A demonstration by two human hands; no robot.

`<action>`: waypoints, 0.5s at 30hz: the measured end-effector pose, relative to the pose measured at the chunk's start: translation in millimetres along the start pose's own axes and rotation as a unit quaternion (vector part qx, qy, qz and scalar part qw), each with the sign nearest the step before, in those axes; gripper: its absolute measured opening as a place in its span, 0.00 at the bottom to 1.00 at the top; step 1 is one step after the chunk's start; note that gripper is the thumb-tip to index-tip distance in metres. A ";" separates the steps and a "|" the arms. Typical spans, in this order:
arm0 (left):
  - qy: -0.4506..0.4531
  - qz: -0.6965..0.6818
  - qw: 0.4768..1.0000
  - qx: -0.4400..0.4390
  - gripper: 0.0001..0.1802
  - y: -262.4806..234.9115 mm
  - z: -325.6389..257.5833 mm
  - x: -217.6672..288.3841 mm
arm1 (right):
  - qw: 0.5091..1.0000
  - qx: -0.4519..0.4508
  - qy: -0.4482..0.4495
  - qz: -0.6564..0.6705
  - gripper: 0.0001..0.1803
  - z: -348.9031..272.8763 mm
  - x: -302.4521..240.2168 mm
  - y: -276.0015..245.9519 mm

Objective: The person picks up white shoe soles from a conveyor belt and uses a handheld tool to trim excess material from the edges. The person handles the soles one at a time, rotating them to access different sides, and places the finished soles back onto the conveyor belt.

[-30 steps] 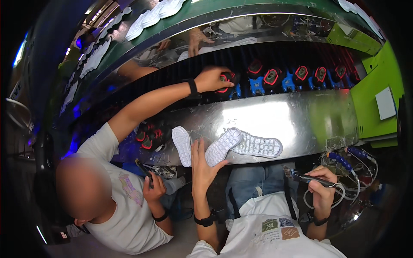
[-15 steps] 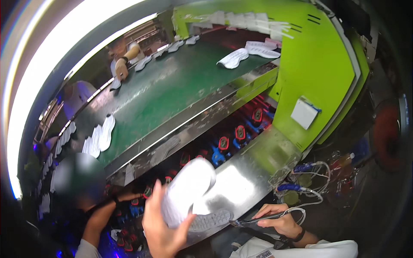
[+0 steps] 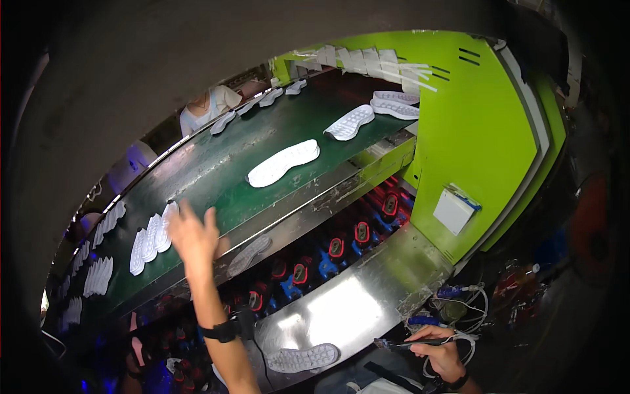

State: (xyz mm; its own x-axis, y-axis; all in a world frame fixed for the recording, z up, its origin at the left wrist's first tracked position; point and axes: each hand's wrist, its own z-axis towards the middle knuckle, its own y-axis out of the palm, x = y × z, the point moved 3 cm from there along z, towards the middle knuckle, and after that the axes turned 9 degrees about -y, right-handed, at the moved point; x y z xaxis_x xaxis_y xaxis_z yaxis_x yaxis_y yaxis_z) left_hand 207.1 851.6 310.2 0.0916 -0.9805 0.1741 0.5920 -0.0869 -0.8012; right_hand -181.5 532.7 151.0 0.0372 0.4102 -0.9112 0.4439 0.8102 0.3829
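Over the near edge of the green conveyor belt, my left hand (image 3: 193,238) reaches with its fingers apart and nothing in it. Beside its fingertips a row of white shoe soles (image 3: 149,241) lies on the belt. Farther right on the belt rests a single white sole (image 3: 283,164). My right hand (image 3: 438,354) grips a thin dark brush (image 3: 407,343) with a pale hose running from it, held low at the right. The brush tip points left, above the metal ledge (image 3: 367,299). One sole (image 3: 303,358), studded face up, lies on that ledge to the left of the brush.
More soles (image 3: 351,123) sit near the lime-green machine housing (image 3: 485,144). Below the belt (image 3: 226,187) runs a rack of red-rimmed dark shoes (image 3: 336,247) with blue holders. A grey sole (image 3: 249,256) lies along the belt's metal rim. Across the belt is another person (image 3: 209,111).
My left hand has let go of the white sole it held and moved up and left. A white sole now lies mid-belt. The co-worker at the lower left is out of sight.
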 end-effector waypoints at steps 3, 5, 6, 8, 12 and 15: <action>-0.134 0.051 0.985 -0.099 0.45 10.0 10.5 -62.1 | 0.999 -0.043 0.011 0.007 0.10 3.7 13.2 -6.7; -0.098 0.058 0.990 -0.081 0.40 17.3 17.7 -84.6 | 0.997 -0.068 0.021 0.012 0.10 6.4 19.1 2.2; -0.078 0.081 0.992 -0.052 0.38 21.8 23.5 -93.3 | 0.996 -0.079 0.025 0.014 0.11 7.1 20.6 9.1; -0.065 0.074 0.993 -0.060 0.33 20.0 30.7 -96.3 | 0.995 -0.090 0.027 0.020 0.11 5.0 20.2 17.4; -0.067 -0.057 0.996 -0.031 0.28 -24.4 8.3 -80.0 | 0.994 -0.094 0.010 0.063 0.12 -3.1 16.6 29.4; -0.022 -0.278 0.956 0.096 0.33 -90.8 -83.7 -58.1 | 0.988 -0.110 -0.019 0.112 0.14 -4.7 16.0 40.1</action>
State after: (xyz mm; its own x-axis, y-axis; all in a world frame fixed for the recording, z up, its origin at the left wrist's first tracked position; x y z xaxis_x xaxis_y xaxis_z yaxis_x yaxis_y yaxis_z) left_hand 81.0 901.7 324.9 -0.2483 -0.7838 0.5693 0.6943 -0.5538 -0.4596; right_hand -167.3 573.7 152.5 0.1481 0.5759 -0.8040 0.2164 0.7744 0.5946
